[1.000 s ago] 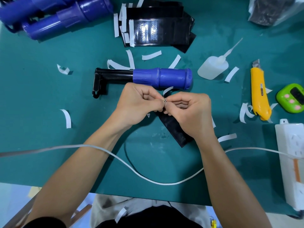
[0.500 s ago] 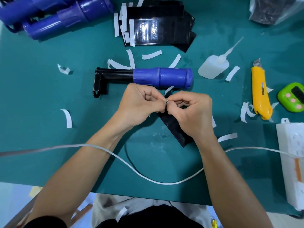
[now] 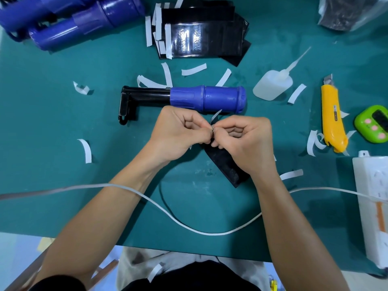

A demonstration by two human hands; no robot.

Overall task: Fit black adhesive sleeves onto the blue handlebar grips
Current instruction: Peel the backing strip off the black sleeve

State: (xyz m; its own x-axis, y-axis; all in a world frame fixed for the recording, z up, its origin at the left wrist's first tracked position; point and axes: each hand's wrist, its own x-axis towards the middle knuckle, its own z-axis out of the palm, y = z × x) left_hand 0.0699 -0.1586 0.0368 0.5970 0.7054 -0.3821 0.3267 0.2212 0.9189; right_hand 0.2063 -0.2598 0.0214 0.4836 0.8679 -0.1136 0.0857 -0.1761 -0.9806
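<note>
At the far left of the green mat (image 3: 52, 114) lies a pile of blue grips (image 3: 69, 24), and near them a few loose white backing strips (image 3: 86, 150) curl on the surface. Next comes the blue handlebar grip (image 3: 207, 98), lying on its side and fitted on a black bar (image 3: 151, 97) whose bent end points left. Just below it the left hand (image 3: 180, 139) is curled tight, thumb and forefinger closed to a narrow pinch. Its fingertips (image 3: 206, 131) meet those of the right hand (image 3: 245, 143), which is curled the same way. Both pinch the top corner of one black sleeve (image 3: 227, 166), which slants down and to the right under the right hand and rests on the mat. A thin white strip (image 3: 216, 115) rises from the pinch toward the grip; which hand holds it I cannot tell. Above the grip sits a stack of black sleeves (image 3: 201, 36) with white strips along their left edges. Further right a translucent squeeze bottle (image 3: 270, 85) lies on its side, nozzle pointing up and right, its contents not discernible. Then come a yellow utility knife (image 3: 332, 120), a green timer (image 3: 373, 122) and, at the top corner, a clear plastic bag (image 3: 348, 11) holding dark material. A white power strip (image 3: 373, 202) sits at the right edge, its white cable (image 3: 163, 208) looping across both forearms.
</note>
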